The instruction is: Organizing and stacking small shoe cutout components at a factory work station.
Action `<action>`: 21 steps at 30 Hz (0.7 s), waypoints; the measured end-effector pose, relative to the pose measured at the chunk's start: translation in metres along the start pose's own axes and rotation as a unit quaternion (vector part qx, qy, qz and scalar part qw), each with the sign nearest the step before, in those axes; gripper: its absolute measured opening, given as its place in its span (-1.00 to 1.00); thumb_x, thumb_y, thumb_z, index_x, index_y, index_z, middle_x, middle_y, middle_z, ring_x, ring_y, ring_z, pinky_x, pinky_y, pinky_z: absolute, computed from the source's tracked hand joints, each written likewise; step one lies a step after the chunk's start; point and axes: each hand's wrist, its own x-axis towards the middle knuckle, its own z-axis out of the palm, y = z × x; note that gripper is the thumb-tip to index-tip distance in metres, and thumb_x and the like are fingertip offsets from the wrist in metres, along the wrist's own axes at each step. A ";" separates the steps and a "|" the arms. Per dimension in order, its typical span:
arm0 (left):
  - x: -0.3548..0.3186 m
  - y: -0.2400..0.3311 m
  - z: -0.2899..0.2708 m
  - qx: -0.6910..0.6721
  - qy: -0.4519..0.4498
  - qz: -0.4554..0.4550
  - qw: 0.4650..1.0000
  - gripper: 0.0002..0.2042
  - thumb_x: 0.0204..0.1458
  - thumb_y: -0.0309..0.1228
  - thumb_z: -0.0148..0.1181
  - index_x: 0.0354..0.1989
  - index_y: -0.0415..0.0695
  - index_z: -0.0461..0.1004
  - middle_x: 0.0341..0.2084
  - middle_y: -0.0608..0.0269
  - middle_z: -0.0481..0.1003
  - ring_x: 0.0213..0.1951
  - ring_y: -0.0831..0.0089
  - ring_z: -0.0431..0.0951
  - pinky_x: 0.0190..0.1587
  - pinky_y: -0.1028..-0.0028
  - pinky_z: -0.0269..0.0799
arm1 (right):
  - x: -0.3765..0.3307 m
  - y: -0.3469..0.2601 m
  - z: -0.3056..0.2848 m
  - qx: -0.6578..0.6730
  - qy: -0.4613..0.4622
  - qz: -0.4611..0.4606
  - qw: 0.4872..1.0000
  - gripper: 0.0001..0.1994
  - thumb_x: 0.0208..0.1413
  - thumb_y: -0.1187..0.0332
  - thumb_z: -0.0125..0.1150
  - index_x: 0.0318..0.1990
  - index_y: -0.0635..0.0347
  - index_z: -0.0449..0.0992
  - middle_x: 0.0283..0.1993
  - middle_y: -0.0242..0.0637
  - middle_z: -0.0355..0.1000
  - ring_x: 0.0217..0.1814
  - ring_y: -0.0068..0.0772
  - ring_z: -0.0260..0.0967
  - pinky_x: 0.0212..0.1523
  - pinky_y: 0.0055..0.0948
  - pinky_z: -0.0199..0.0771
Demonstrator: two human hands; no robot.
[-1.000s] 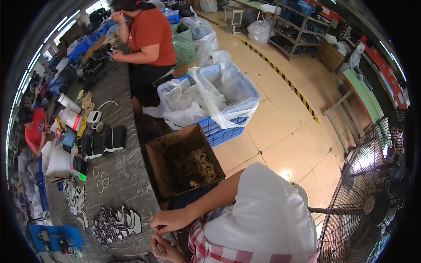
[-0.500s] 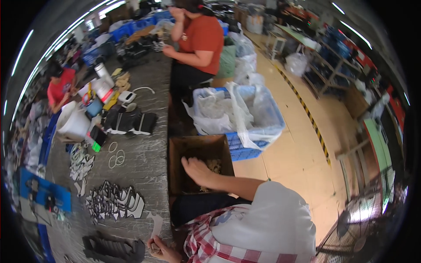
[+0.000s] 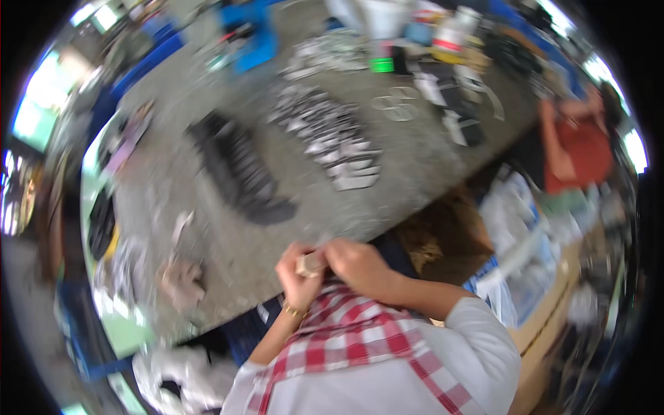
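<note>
Beige small piece (image 3: 312,263) sits pinched between our left hand (image 3: 296,272) and right hand (image 3: 356,266), both closed on it, at the grey desk (image 3: 228,242) edge.

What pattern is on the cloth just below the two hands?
Red-and-white check on the cloth, seen in the head view.

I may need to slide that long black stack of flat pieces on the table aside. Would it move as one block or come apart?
The black stack would probably come apart: it looks like many thin overlapping pieces fanned in a row. Each piece seems flat and light, so unlikely to roll. The picture is blurred, so stiffness is unclear.
</note>
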 end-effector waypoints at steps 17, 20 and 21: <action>-0.024 -0.018 -0.003 0.322 -0.135 0.015 0.937 -0.63 -0.02 -0.36 0.26 -0.04 -0.28 0.47 -0.48 0.11 0.42 -0.48 0.14 0.52 -0.42 0.30 0.44 | -0.010 0.069 0.009 0.389 0.136 0.245 0.878 -0.93 0.09 0.53 0.23 -0.42 0.31 0.50 -0.55 -0.58 0.32 -0.58 -0.81 0.11 -0.57 -0.71 0.01; -0.029 -0.018 -0.004 0.005 -0.051 -0.069 0.996 -0.72 -0.04 -0.45 0.34 -0.17 -0.32 0.52 -0.48 0.16 0.54 -0.47 0.48 0.50 -0.39 0.55 0.38 | -0.017 0.061 0.017 0.609 0.081 0.335 0.714 -0.95 0.09 0.51 0.23 -0.38 0.25 0.49 -0.57 -0.59 0.27 -0.63 -0.83 0.02 -0.62 -0.70 -0.10; -0.031 -0.018 -0.006 0.004 -0.050 -0.073 0.996 -0.72 -0.04 -0.45 0.34 -0.17 -0.32 0.52 -0.48 0.16 0.54 -0.47 0.48 0.50 -0.39 0.55 0.38 | -0.021 0.059 0.023 0.626 0.077 0.346 0.694 -0.94 0.10 0.49 0.22 -0.39 0.25 0.49 -0.57 -0.59 0.27 -0.64 -0.81 0.03 -0.62 -0.70 -0.08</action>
